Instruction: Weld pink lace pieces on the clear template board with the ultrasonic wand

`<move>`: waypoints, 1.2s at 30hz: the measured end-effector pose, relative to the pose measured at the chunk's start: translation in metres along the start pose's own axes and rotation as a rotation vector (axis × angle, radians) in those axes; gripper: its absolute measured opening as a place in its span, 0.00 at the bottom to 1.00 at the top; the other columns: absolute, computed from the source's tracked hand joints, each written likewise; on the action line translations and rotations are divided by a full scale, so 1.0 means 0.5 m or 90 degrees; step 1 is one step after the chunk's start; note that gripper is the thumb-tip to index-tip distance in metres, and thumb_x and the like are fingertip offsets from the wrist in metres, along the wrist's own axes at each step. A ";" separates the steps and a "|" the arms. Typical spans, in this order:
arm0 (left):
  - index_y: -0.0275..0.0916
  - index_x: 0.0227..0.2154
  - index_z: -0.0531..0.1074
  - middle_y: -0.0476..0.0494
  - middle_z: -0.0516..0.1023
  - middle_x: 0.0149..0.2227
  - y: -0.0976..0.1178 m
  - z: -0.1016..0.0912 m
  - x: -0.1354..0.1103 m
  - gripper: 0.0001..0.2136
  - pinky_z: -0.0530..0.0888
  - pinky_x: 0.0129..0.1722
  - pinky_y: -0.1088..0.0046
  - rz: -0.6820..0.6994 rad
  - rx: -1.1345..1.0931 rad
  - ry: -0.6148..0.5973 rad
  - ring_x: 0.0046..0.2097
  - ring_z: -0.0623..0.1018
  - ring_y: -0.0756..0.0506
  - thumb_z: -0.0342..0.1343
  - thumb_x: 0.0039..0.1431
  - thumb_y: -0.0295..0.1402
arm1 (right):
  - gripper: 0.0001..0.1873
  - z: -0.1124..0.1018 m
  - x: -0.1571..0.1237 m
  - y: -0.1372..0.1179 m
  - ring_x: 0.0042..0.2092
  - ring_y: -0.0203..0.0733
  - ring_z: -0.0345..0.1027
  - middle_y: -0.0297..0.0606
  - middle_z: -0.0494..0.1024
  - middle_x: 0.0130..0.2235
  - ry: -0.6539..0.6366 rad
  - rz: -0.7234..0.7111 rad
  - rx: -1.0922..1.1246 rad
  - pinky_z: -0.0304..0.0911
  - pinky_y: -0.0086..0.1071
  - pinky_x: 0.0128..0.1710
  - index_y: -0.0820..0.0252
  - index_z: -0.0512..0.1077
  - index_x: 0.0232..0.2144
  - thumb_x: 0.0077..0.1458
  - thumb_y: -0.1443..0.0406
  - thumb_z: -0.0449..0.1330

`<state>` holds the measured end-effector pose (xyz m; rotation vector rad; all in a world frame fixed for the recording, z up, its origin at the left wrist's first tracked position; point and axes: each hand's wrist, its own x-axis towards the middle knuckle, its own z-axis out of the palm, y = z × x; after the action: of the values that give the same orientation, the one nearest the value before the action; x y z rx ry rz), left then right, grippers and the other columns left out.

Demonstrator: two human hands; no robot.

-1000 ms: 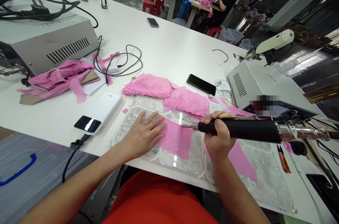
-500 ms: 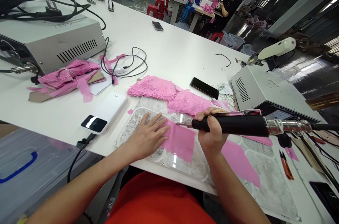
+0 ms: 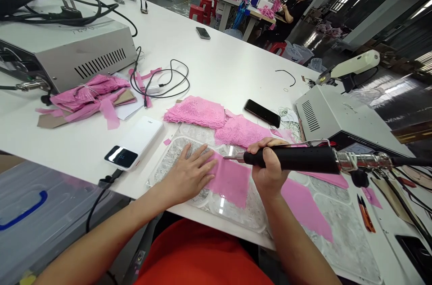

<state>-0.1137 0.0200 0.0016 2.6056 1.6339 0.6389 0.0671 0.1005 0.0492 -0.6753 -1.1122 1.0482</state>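
Note:
My left hand point(image 3: 189, 172) lies flat, fingers spread, its fingertips pressing the left edge of a pink fabric piece point(image 3: 232, 184). This piece rests on a clear plastic sheet point(image 3: 162, 166) with a mottled pattern beneath. My right hand point(image 3: 270, 166) is wrapped round a black corded welding pen point(image 3: 303, 159), held level. Its slim metal tip points left and meets the fabric's upper edge, near my left fingers; whether it presses down I cannot tell. Another pink fabric piece point(image 3: 305, 208) lies right of my right wrist. Behind my hands are two stacks of pink lace pieces point(image 3: 195, 112).
A grey control box point(image 3: 91, 51) with bundled pink straps stands left, another grey box point(image 3: 344, 114) right. A white power bank point(image 3: 145, 136), black phone point(image 3: 262, 113), looped cable point(image 3: 172, 82) and orange-handled snips point(image 3: 366, 215) lie around. A person point(image 3: 286, 15) sits at a sewing machine beyond.
The view has shifted very slightly. Both hands, the welding pen and the fabric keep nearly the same places.

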 end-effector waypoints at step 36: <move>0.35 0.49 0.72 0.41 0.76 0.53 -0.003 -0.017 -0.120 0.12 0.66 0.59 0.52 -0.050 0.005 0.187 0.61 0.69 0.36 0.50 0.67 0.32 | 0.06 0.081 -0.019 0.023 0.26 0.31 0.67 0.27 0.68 0.30 -0.077 0.045 0.061 0.66 0.33 0.31 0.56 0.67 0.30 0.47 0.68 0.60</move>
<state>-0.1405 -0.0330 -0.0111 2.5348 1.8028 1.0554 0.0244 0.0937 0.0494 -0.5840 -1.1403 1.2077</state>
